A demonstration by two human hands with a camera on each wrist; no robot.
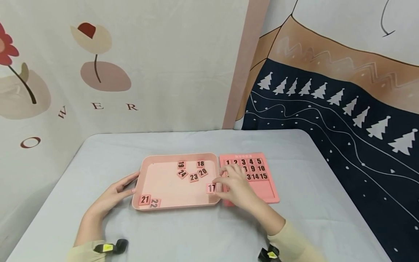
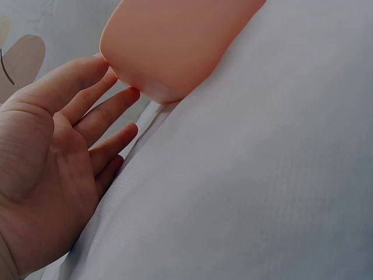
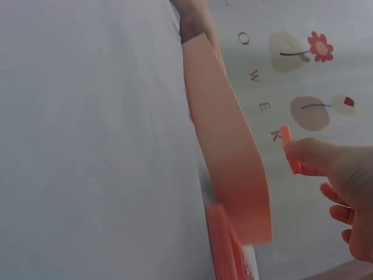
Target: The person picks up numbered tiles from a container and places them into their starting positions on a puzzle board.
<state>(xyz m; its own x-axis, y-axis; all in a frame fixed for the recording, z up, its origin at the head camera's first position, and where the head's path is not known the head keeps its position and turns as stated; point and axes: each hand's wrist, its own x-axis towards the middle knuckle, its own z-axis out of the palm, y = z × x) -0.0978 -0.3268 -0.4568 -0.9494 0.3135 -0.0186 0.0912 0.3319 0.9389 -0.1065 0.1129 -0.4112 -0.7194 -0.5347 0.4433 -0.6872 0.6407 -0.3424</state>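
My right hand [image 1: 237,187] pinches a pink number tile marked 17 [image 1: 211,188] between thumb and finger, above the right end of the pink tray [image 1: 170,189]. In the right wrist view the same tile [image 3: 291,150] shows edge-on, held clear of the tray. My left hand [image 1: 112,196] touches the tray's left end with its fingertips, fingers loosely extended. Loose tiles 18, 19, 20, 23 and 24 lie toward the tray's upper right; tile 21 [image 1: 144,199] and tile 22 [image 1: 155,203] lie in its lower left corner.
Against the tray's right side lies a pink number board [image 1: 273,196] with rows of tiles up to 15; my right hand hides part of its left side. A pale cloth [image 1: 183,233] covers the table. Printed fabric [image 1: 176,72] hangs behind.
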